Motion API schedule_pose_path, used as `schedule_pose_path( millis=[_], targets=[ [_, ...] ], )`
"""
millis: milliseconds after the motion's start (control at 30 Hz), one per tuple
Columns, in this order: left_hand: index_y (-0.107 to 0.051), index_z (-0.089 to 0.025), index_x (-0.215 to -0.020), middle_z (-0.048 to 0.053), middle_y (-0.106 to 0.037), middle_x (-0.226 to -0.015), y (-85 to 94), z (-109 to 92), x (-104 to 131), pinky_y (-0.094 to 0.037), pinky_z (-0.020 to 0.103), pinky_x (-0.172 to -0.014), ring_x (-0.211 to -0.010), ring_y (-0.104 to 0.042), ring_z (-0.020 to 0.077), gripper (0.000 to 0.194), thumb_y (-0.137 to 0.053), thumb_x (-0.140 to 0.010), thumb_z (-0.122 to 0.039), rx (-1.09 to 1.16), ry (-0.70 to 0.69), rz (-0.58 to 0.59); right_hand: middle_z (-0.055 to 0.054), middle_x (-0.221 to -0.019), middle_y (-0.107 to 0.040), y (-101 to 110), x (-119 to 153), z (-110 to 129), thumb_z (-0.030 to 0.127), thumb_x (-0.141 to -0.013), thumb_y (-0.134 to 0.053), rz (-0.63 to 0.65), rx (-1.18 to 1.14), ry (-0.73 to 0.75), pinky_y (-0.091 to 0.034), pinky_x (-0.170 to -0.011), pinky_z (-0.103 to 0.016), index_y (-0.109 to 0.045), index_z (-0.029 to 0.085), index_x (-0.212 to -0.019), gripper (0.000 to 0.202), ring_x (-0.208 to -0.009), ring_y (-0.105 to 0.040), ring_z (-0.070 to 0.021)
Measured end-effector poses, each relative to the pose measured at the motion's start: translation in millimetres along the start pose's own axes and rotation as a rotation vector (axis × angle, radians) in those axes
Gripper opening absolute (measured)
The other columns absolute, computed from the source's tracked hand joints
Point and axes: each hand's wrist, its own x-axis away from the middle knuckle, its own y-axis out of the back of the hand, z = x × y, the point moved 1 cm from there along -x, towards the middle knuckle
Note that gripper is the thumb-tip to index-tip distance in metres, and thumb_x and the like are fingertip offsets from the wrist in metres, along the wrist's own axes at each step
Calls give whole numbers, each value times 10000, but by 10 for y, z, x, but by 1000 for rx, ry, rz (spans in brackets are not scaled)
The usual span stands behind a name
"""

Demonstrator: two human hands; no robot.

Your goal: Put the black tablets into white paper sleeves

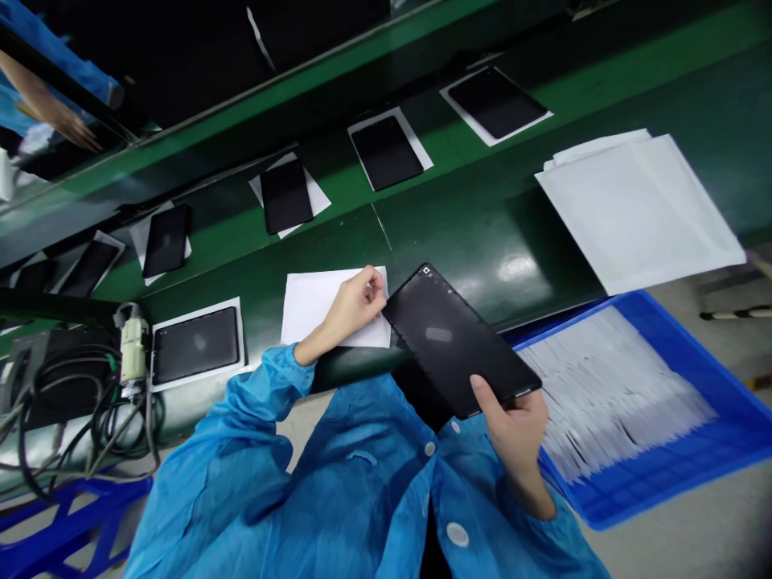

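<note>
A black tablet (461, 342), its back cover facing up, is held tilted over the bench's near edge. My right hand (512, 418) grips its lower right corner, thumb on top. Close to the tablet's upper left corner, my left hand (360, 301) has its fingers curled in a pinch; whether anything small is between them is hidden. Under that hand lies a white sheet or sleeve (305, 301) on the green bench. Farther left, another black tablet (196, 346) rests on a white sleeve.
Several tablets on white sleeves, such as one tablet (387, 153), line the green belt (326, 165) behind. White sleeves (639, 213) are stacked at right, above a blue crate (657, 482) of thin white pieces. An electric screwdriver (133, 350) and cables stand left. A co-worker's hand (66, 121) shows upper left.
</note>
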Motion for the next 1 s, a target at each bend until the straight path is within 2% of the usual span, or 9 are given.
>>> schedule_pose_path(
  millis=[167, 267, 433, 567, 700, 767, 833, 933, 1000],
  targets=[
    [-492, -213, -852, -71, -506, -677, -29, -89, -14, -392, 207, -598, -568, -492, 80, 168, -556, -789, -71, -155, -143, -34, -112, -1043, -831, -8, 54, -18, 474, -777, -884, 95, 28, 56, -635, -953, -467, -776, 220, -1061, 396, -969, -786, -301],
    [-489, -216, -841, -79, -479, -661, -61, -195, -13, -386, 211, -614, -580, -471, 90, 181, -543, -782, -54, -202, -206, -19, -133, -1085, -832, -86, 1, -40, 515, -767, -878, 122, -6, 14, -632, -964, -480, -777, 195, -1089, 465, -1015, -784, -317],
    [-473, -222, -833, -77, -456, -669, -103, -372, -33, -379, 210, -612, -594, -474, 97, 194, -532, -783, -43, -213, -313, -14, -150, -1096, -833, -220, -92, -103, 580, -740, -883, 96, -84, -62, -622, -989, -530, -765, 176, -1175, 605, -1013, -788, -334],
    [-474, -221, -848, -68, -480, -700, -97, -439, -103, -389, 206, -615, -606, -472, 95, 195, -530, -796, -42, -226, -338, -56, -157, -1129, -829, -227, -106, -87, 611, -738, -877, 136, -82, -82, -618, -987, -542, -785, 182, -1140, 594, -1071, -783, -363],
    [-465, -217, -846, -52, -511, -753, -126, -431, -160, -396, 194, -606, -616, -465, 85, 187, -526, -812, -44, -216, -359, -108, -137, -1094, -833, -176, -131, -42, 588, -739, -890, 194, -78, -94, -639, -930, -491, -791, 199, -1078, 526, -1039, -787, -348],
    [-464, -215, -843, -40, -530, -777, -198, -424, -147, -402, 192, -606, -629, -474, 85, 170, -520, -831, -55, -186, -393, -64, -118, -1002, -833, -178, -151, -49, 575, -740, -898, 233, -105, -131, -657, -819, -444, -781, 200, -1032, 489, -926, -791, -320],
    [-467, -212, -836, -31, -537, -786, -304, -439, -103, -406, 193, -610, -642, -483, 86, 156, -512, -845, -64, -136, -438, 35, -85, -864, -810, -214, -168, -75, 571, -742, -902, 256, -146, -189, -635, -652, -380, -764, 195, -1017, 485, -751, -764, -272],
    [-474, -209, -825, -32, -527, -772, -465, -527, -18, -405, 194, -618, -650, -478, 87, 147, -498, -850, -66, -28, -487, 224, 15, -571, -662, -308, -180, -108, 589, -770, -883, 270, -207, -268, -455, -395, -270, -704, 198, -929, 458, -430, -568, -155],
    [-478, -207, -820, -29, -527, -779, -528, -621, 11, -413, 198, -636, -667, -482, 90, 140, -495, -846, -70, 25, -478, 354, 70, -474, -565, -365, -188, -100, 596, -760, -893, 345, -273, -271, -370, -339, -235, -645, 220, -892, 469, -346, -466, -116]
  ],
)
